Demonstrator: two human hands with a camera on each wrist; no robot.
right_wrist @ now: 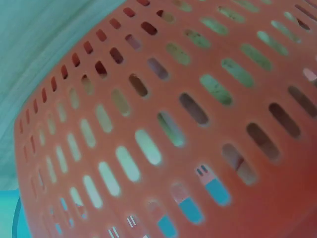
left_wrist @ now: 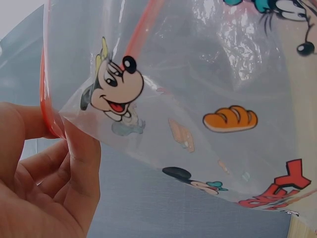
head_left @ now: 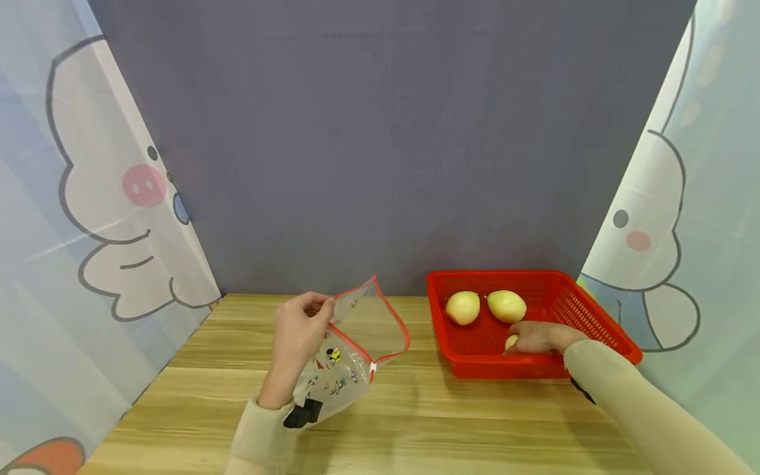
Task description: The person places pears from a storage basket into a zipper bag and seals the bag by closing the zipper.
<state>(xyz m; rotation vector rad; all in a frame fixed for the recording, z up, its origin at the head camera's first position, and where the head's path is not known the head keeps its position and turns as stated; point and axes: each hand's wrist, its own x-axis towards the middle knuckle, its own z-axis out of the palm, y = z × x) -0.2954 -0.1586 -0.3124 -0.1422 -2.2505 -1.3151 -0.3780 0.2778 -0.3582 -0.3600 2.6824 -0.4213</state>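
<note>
A clear zip bag (head_left: 338,379) printed with cartoon figures hangs with its red-edged mouth spread. My left hand (head_left: 303,330) pinches the rim of that bag between thumb and fingers; the left wrist view also shows the hand (left_wrist: 54,168) at the red edge. Inside the red basket (head_left: 505,368), my right hand (head_left: 537,336) reaches over the near wall and grips a pale yellow fruit (head_left: 510,342), mostly covered by the fingers. Two more yellow-green fruits, one round (head_left: 463,308) and one longer (head_left: 506,306), lie behind it. The slotted basket wall (right_wrist: 163,124) hides most of the right wrist view.
The wooden table (head_left: 415,422) carries the bag on the left side and the basket at the back right. A grey curtain (head_left: 368,145) hangs behind, with cartoon-printed curtains at both sides.
</note>
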